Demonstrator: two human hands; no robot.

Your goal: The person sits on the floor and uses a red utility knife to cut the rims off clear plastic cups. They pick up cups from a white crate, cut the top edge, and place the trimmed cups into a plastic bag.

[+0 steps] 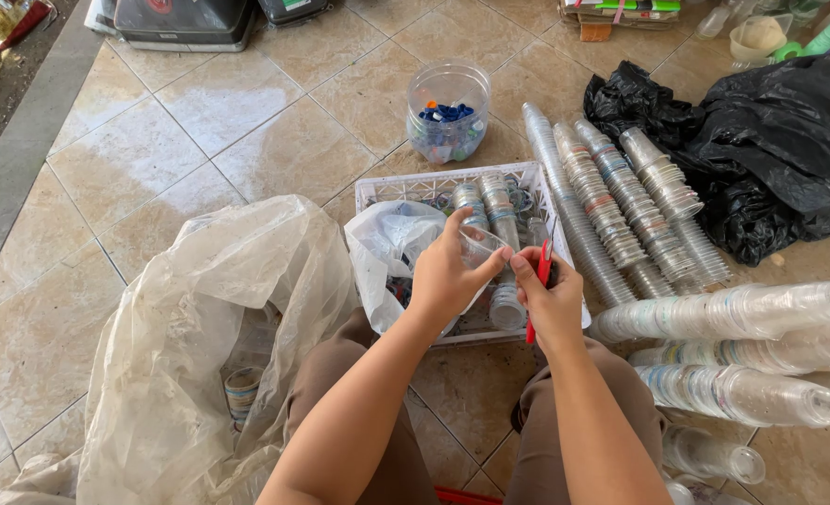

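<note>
My left hand grips a clear plastic cup over a white slotted crate. My right hand holds a red-handled cutter against the cup's rim. The crate holds stacked clear cups and a white plastic bag. Both hands meet at the cup, above my knees.
A large translucent bag lies at my left with a cup inside. Long stacks of clear cups lie on the tiled floor to the right, more stacks nearer. A clear jar of blue caps stands beyond the crate. Black bags sit far right.
</note>
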